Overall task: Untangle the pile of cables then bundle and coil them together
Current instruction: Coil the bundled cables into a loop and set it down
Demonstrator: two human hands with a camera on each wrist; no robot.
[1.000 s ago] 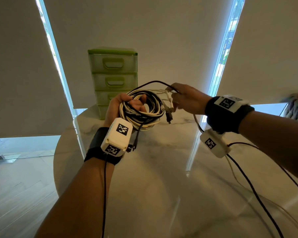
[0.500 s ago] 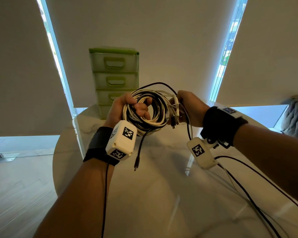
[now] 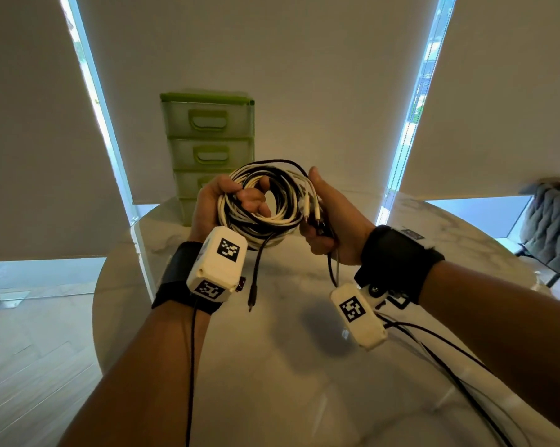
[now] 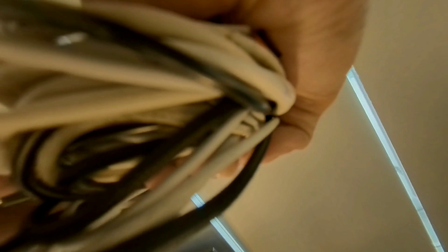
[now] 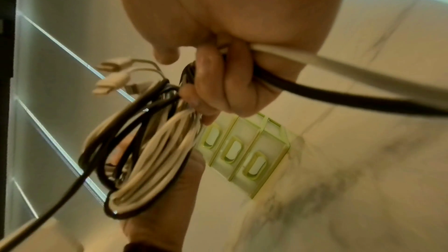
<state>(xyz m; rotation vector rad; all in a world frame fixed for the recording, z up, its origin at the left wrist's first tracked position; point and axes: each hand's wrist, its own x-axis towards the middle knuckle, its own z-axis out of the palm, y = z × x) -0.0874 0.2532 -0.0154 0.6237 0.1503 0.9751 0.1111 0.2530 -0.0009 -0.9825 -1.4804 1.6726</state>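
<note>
A coil of black and white cables [image 3: 265,201] is held up above the marble table [image 3: 272,382]. My left hand [image 3: 227,204] grips its left side, fingers curled through the loop; in the left wrist view the cable bundle [image 4: 145,87] fills the frame, blurred. My right hand [image 3: 323,214] grips the coil's right side together with the trailing black and white strands [image 5: 339,83]. White plug ends [image 5: 114,81] stick out near the right hand. A black plug end [image 3: 252,298] dangles below the coil [image 5: 145,150].
A green plastic drawer unit [image 3: 207,146] stands at the back of the table, behind the coil. Loose cable lengths [image 3: 459,375] run off over the table to the right. A grey knitted seat [image 3: 555,221] is at the far right. Blinds cover the windows.
My right hand has come in from above the coil to its right side and closed around it with the trailing strands. The black plug end now hangs lower.
</note>
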